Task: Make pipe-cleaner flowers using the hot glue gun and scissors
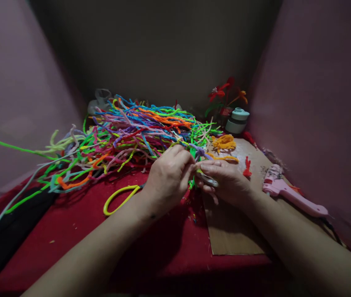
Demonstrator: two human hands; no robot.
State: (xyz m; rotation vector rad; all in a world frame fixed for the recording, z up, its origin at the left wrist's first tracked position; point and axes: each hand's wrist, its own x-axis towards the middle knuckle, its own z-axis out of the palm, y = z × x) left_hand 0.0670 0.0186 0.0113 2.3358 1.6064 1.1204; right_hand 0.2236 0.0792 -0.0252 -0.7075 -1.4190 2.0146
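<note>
My left hand (169,177) is closed in a pinch on a purple pipe cleaner (200,153) just in front of a big tangled pile of coloured pipe cleaners (132,132). My right hand (228,181) is closed too, fingers meeting the left hand's, and it holds a small metal tool, perhaps scissors or pliers (208,179). Both hands hover over the edge of a brown board (234,231) on the red cloth (79,231).
A yellow pipe cleaner loop (118,198) lies near my left wrist. On the board are an orange bundle (224,142) and a small red piece (247,168). A pink glue gun (289,194) lies at the right; a tape roll (237,120) and pipe-cleaner flowers (225,93) stand behind.
</note>
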